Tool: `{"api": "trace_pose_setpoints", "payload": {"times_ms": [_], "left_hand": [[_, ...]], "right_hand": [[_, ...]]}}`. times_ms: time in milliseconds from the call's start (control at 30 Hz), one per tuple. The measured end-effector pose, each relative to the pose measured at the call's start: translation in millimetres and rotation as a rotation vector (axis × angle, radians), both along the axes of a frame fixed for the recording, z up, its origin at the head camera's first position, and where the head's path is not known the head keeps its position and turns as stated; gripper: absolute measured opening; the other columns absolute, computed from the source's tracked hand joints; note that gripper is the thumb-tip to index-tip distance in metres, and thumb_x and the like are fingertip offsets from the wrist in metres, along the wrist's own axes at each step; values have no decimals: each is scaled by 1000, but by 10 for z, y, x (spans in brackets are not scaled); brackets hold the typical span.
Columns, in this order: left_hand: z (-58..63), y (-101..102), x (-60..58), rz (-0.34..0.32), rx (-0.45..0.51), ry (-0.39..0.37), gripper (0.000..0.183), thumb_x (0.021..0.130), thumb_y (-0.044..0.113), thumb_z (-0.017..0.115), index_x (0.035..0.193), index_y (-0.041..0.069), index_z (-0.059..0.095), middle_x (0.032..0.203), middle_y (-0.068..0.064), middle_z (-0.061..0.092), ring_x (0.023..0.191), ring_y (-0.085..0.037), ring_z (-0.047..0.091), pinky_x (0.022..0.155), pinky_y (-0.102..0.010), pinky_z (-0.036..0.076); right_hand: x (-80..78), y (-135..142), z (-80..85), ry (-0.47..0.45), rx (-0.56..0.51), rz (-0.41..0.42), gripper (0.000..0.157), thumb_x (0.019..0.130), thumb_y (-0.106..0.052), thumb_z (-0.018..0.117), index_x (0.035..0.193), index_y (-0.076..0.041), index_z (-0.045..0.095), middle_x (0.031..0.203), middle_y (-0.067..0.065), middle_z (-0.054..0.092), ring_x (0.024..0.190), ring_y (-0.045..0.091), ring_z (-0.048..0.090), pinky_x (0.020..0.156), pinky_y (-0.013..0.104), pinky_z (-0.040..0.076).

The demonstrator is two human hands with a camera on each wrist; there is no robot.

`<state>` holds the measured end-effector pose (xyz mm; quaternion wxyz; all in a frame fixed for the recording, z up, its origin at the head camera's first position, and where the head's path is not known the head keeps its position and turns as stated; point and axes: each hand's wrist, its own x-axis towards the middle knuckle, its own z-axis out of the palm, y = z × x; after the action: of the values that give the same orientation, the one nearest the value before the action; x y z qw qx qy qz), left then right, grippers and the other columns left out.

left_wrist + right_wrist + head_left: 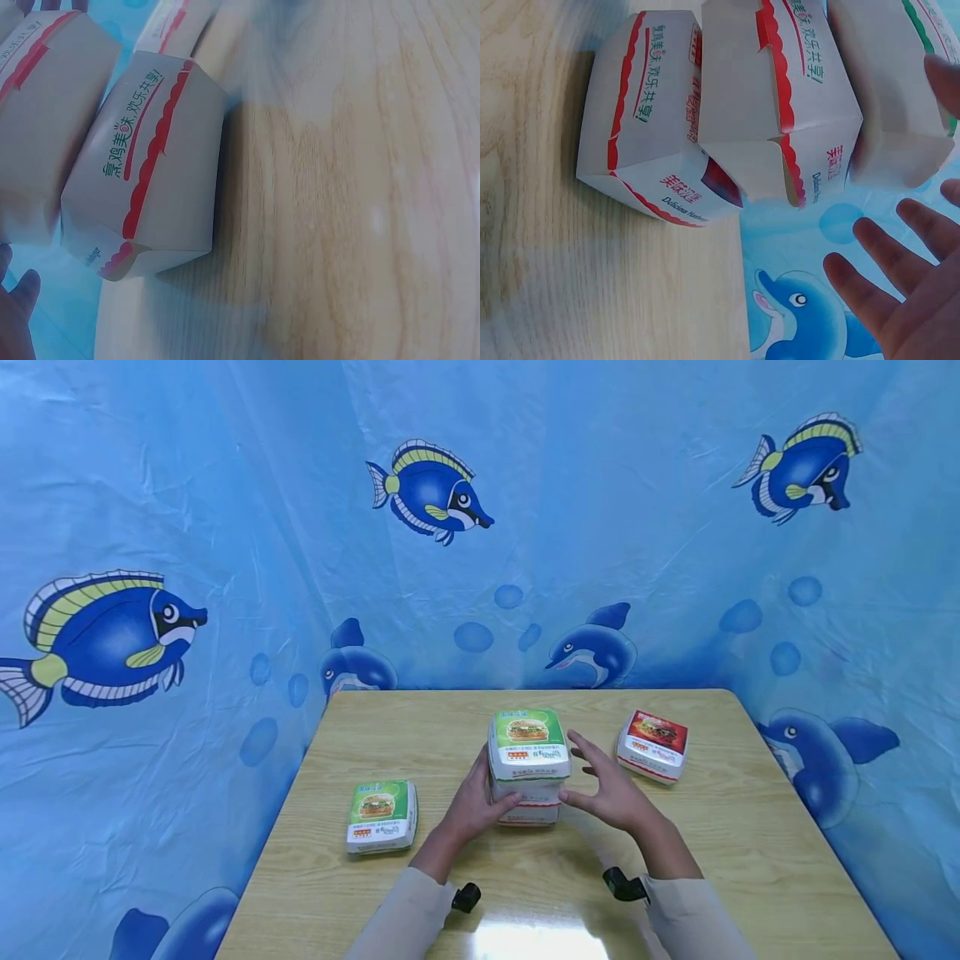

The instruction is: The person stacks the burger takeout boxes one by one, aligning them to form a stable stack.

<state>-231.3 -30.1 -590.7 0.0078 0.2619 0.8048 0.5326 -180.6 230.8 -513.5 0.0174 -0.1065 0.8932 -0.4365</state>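
Three white burger boxes are stacked mid-table: a green-topped box [528, 739] uppermost, a red-trimmed middle box [780, 97] under it, and a red-trimmed bottom box [645, 105] on the wood. The right wrist view has the layers slightly out of line. My left hand [474, 802] lies along the left side of the upper boxes, thumb out toward the front, fingers partly hidden behind the stack. On the other side my right hand [611, 795] spreads its fingers beside the stack, a gap showing between them and the boxes in the right wrist view.
Left of the stack lies another green-topped burger box [381, 814]. A red-topped burger box [654, 745] sits at the back right. The wooden table [750, 860] ends at a blue sea-print curtain [600, 543].
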Motion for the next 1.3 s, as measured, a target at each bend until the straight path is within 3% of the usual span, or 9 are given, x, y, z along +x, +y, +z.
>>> {"api": "trace_pose_setpoints", "payload": {"times_ms": [233,533,1100,1300], "left_hand": [[9,-10,3,-2,-28,33,97,87,52,67,156,37,1,158,11,21,143,-16,22,111,-51,26],[45,-28,10,-4,-15,38,95,88,55,64,156,37,0,159,15,16,144,-12,19,112,-50,23],[84,-38,29,-10,-20,175,85,94,58,51,158,25,5,162,4,9,146,-19,14,113,-49,23],[87,-37,37,-10,-20,170,85,94,62,48,158,26,5,162,5,8,146,-15,12,114,-46,20]], "right_hand": [[47,-4,-45,10,-8,11,91,84,-29,78,156,-28,22,153,8,35,135,36,38,102,57,38],[99,-11,-48,26,18,-5,87,85,-28,77,155,-29,26,150,10,40,133,36,40,100,57,40],[136,-31,-8,54,19,-50,80,85,-48,72,152,-29,34,149,8,43,125,41,48,96,62,40],[135,-41,-4,76,34,-73,80,84,-57,69,151,-25,38,145,8,47,125,37,49,96,59,43]]}}
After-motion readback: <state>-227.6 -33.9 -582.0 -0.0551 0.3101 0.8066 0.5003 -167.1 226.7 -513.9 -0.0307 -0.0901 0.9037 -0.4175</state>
